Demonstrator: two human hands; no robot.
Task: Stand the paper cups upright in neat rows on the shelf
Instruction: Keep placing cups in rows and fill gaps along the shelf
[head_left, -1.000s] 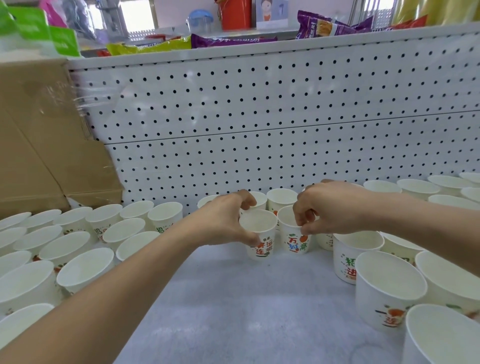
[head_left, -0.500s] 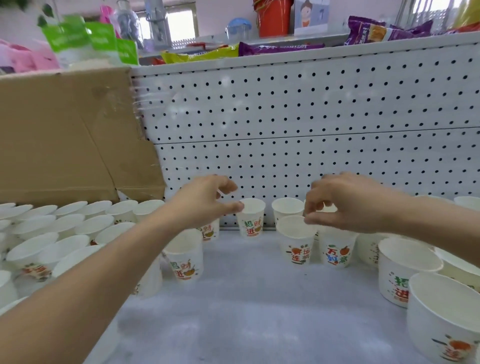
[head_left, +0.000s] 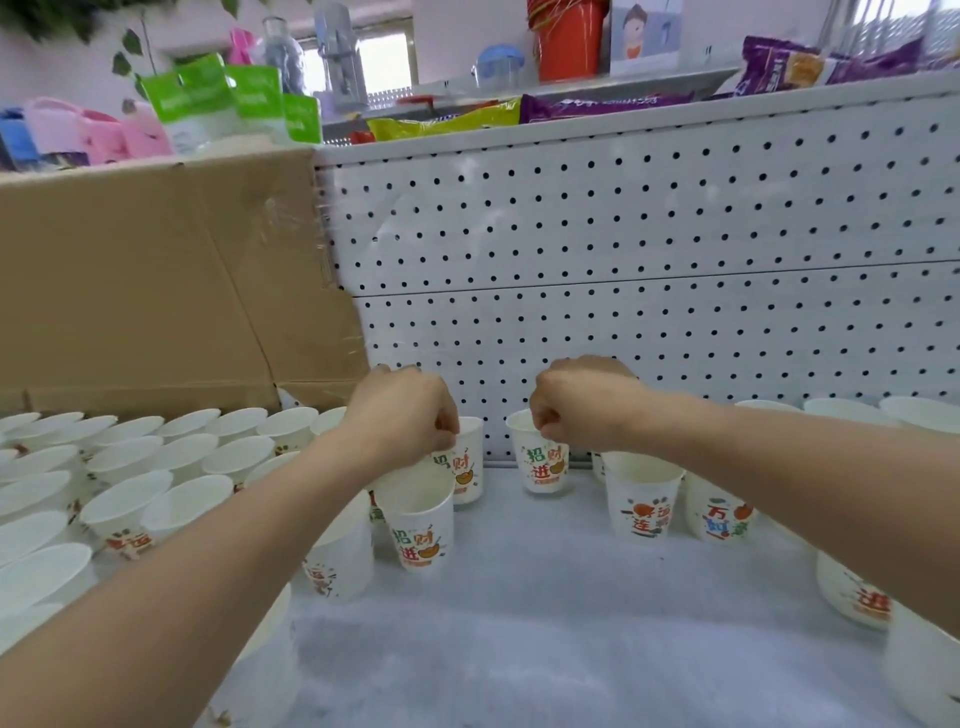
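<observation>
On the grainy white shelf (head_left: 519, 623), left hand (head_left: 400, 415) fingers pinch a tapered paper cup (head_left: 469, 470); right hand (head_left: 582, 405) pinches another cup (head_left: 543, 467)

Against the pegboard (head_left: 675, 234), the left back cup (head_left: 464, 470) reads 招财 and the right back cup (head_left: 544, 465) 招财进. Farther out, a front cup (head_left: 719, 519) reads 万.

Our left hand (head_left: 400, 415) pinches an upright paper cup (head_left: 469, 467) at its rim by the pegboard (head_left: 649, 249); our right hand (head_left: 587, 405) pinches a second cup (head_left: 543, 462). Both stand on the shelf (head_left: 519, 623).
</observation>
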